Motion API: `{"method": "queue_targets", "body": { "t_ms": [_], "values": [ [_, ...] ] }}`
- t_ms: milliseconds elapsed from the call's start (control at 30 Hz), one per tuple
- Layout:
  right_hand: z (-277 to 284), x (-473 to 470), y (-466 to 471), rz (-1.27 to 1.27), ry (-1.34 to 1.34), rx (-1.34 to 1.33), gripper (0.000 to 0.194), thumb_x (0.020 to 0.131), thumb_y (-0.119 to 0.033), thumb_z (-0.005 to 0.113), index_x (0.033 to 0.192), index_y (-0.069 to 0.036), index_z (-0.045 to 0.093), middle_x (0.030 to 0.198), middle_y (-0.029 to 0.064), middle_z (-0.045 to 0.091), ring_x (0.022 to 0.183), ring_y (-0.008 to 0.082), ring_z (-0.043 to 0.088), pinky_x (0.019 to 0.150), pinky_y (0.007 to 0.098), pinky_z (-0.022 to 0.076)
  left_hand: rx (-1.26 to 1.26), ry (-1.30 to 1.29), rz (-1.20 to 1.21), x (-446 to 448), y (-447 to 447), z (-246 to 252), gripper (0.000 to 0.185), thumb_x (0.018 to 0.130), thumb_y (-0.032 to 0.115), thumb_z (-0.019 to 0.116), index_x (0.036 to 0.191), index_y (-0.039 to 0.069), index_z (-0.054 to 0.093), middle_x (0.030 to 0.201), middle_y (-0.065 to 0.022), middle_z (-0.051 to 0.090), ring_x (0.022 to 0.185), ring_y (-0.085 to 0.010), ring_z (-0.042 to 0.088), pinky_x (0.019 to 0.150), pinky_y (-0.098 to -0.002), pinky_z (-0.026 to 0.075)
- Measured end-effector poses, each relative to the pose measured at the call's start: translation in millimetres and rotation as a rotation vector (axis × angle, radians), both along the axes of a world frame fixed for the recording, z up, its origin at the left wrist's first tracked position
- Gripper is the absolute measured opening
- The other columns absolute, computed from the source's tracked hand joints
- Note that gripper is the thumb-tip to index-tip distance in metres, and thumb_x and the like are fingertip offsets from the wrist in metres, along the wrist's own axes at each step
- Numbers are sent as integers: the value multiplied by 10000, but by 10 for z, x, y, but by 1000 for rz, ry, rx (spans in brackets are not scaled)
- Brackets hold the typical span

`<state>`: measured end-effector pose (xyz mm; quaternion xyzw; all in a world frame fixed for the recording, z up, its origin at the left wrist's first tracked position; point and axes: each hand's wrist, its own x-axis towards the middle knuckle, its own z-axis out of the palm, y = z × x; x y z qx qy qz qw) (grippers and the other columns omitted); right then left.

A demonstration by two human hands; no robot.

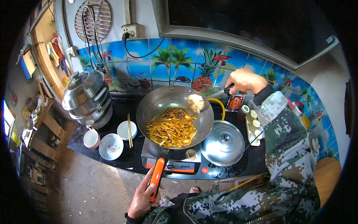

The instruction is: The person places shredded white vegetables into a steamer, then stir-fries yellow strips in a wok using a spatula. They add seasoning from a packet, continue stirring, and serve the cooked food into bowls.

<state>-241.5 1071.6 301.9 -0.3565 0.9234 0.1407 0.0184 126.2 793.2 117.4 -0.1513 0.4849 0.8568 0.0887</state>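
Note:
A steel wok (141, 116) rests on a gas stove (193, 165) with an orange front strip. Brown-yellow food strips (170, 130), likely potato, lie in a sauce in the wok. My left hand (142, 196) grips the wok's orange handle (158, 176), which points toward me. Over the back right of the worktop, my right hand (246, 81) holds a metal cooking utensil (216, 94) by its black grip. The bright, blurred head of that utensil is at the wok's right inner wall, apart from most of the food; whether it is a ladle or a turner I cannot tell.
Left of the wok stand a lidded steel steamer pot (86, 98), a white cup (91, 139), a flowered bowl (111, 147) and a white bowl (123, 130) with chopsticks (129, 131) across it. At right are a pan lid (223, 142), a seasoning box (256, 131) and a yellow hose (221, 105).

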Motion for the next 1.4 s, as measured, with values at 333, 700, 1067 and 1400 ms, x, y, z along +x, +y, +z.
{"method": "queue_targets", "body": {
  "t_ms": [333,700,1067,1400],
  "values": [
    [-732,685,-495,335,5,-273,275,702,-258,728,931,-107,708,797,136,663,782,318,649,683,401,516,-1,15,-20,9,-28,-24,572,988,82,389,1507,104,149,960,-134,560,506,-109,477,453,-226,415],
    [-607,1538,-436,428,109,-74,142,795,-118,553,886,-59,644,747,127,608,661,281,651,562,389,524,-22,13,-19,9,-26,-57,568,996,107,401,1505,105,149,952,-141,564,486,-106,473,426,-224,407],
    [-1306,870,-414,-8,324,-218,141,874,-170,509,976,-118,592,785,126,597,707,298,645,580,409,517,-50,52,-31,11,-17,-50,551,999,106,391,1503,122,169,942,-138,563,508,-108,484,430,-228,413],
    [-585,1533,-154,370,157,-140,219,827,-117,537,1025,-127,631,766,80,579,675,271,651,548,391,509,-25,27,-3,13,-12,-70,551,989,83,385,1501,122,183,944,-144,567,502,-102,496,422,-219,418]
  ]
}}
